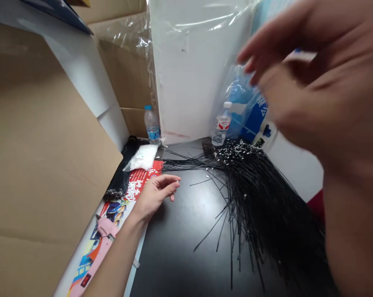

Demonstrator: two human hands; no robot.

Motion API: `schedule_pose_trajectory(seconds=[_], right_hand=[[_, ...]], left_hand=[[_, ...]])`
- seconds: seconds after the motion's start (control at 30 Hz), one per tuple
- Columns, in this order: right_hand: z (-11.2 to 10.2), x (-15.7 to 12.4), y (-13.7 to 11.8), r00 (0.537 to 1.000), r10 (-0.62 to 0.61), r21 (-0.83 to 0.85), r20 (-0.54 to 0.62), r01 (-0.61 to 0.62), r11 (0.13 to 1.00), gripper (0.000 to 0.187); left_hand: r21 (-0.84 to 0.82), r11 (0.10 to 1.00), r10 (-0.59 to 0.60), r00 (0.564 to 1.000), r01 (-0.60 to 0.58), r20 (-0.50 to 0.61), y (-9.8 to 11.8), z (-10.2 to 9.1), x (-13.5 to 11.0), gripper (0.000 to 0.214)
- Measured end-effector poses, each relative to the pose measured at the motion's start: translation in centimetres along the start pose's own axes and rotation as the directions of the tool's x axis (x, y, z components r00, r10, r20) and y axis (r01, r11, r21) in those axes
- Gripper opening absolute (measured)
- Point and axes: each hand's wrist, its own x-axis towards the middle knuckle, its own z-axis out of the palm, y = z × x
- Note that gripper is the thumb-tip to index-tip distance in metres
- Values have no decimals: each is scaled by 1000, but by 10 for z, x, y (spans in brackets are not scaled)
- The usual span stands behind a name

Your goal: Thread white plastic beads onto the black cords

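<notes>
Two hands hover above a black desk (180,231): left hand (154,194) pinched narrow, anything held too small to tell; right hand (325,82) blurred, grip unclear. White bits (133,192) sit on red card (157,166) by the left edge, probably for easy reach; black wires (276,206) heap rightward.

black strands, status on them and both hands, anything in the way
Left hand curled over table, grip unclear. Right hand raised, blurred, grip unclear. Black strands heaped on table's right side. Right hand blocking upper-right view.

2 plastic bottles (221,126) stand near a white panel (189,74).
</notes>
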Motion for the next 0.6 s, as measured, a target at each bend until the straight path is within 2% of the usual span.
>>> schedule_pose_trajectory(seconds=[0.03,0.07,0.1,0.2,0.23,0.27,0.4,0.5,0.6], right_hand=[[1,-10,-2,991,1,-196,135,26,980,25],[6,-22,-1,963,29,-389,269,81,918,27],[14,-37,4,922,103,-485,372,99,869,26],[47,-89,24,787,329,-504,522,-26,863,30],[57,-106,30,763,355,-458,540,-88,885,30],[65,-121,33,758,368,-399,539,-155,904,28],[83,-157,33,774,436,-179,458,-400,899,21],[88,-167,29,751,519,-41,408,-553,832,27],[94,-177,30,690,601,106,404,-688,718,36]], left_hand=[[-12,1000,-4,1000,4,11,-1,1,0,32],[-20,1000,-5,1000,5,18,-2,2,0,32],[-23,1000,-4,1000,5,24,-4,4,0,32],[-23,1000,9,999,-8,40,-8,7,0,33],[-26,1000,12,999,-11,45,-9,9,0,33],[-33,999,12,999,-11,51,-10,10,0,33],[-89,996,-6,997,12,75,-14,14,-1,34],[-124,992,-19,996,29,82,-16,15,-1,35],[-137,990,-27,996,38,80,-17,17,-1,34]])
